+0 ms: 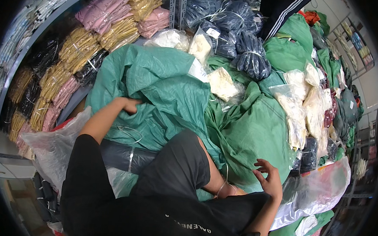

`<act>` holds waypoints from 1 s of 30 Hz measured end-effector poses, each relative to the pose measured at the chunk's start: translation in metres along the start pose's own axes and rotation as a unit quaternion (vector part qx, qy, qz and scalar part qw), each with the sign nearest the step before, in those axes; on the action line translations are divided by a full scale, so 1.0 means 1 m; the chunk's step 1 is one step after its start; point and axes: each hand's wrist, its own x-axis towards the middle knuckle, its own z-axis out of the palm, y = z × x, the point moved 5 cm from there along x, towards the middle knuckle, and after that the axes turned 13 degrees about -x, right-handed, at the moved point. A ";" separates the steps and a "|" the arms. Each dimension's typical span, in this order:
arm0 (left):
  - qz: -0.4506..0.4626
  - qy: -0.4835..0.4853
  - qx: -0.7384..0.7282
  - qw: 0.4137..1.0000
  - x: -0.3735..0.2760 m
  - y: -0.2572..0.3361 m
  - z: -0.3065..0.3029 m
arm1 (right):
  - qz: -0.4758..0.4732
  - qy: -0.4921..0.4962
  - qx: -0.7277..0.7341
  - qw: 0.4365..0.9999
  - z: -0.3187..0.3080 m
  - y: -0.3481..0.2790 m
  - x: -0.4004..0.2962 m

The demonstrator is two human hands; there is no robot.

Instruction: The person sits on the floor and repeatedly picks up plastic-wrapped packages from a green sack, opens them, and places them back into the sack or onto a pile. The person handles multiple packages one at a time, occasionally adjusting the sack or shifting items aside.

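Observation:
My left hand [131,105] rests on a large teal woven sack [165,88], its fingers partly hidden in the folds. My right hand [267,176] is raised above my knee with its fingers apart and nothing in it. Beside it lies a full green woven sack [255,137]. A loop of pale string [226,181] lies by my ankle, near the lower edge of the sacks. Below the teal sack is a dark wrapped bundle [123,156] with a white tie around it. Cream garments in a clear bag [224,86] lie between the two sacks.
Tied bundles of yellow packets [77,49] and pink packets [103,12] fill a metal shelf at the left. Navy bundles [251,55] lie at the back. Bagged cream garments [291,113] and a clear plastic sheet [316,188] are at the right.

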 end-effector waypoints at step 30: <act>-0.059 0.629 -0.033 0.775 0.091 -0.099 -0.010 | 0.092 0.000 -0.074 0.993 0.015 0.017 0.022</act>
